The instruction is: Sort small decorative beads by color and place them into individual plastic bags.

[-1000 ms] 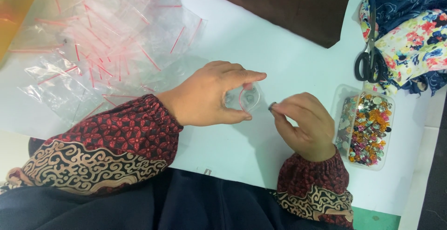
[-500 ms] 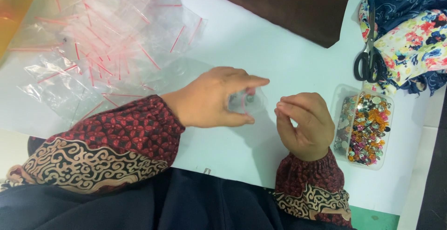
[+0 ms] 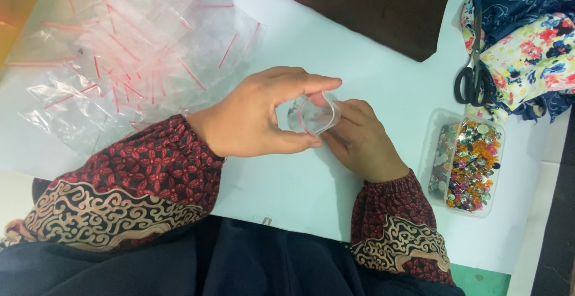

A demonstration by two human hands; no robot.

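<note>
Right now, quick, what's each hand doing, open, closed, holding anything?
Left hand: closed on the small clear bag, holding its mouth open.
Right hand: fingers at the bag's mouth; grip cannot be told.

clear zip bags (image 3: pixel 120 62) left, bead tub (image 3: pixel 466 161) right

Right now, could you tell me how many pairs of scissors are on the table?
1. The black-handled scissors lie at the right edge of the white table, beside the floral fabric and above the clear tray of beads. Others may be hidden under fabric.
</note>
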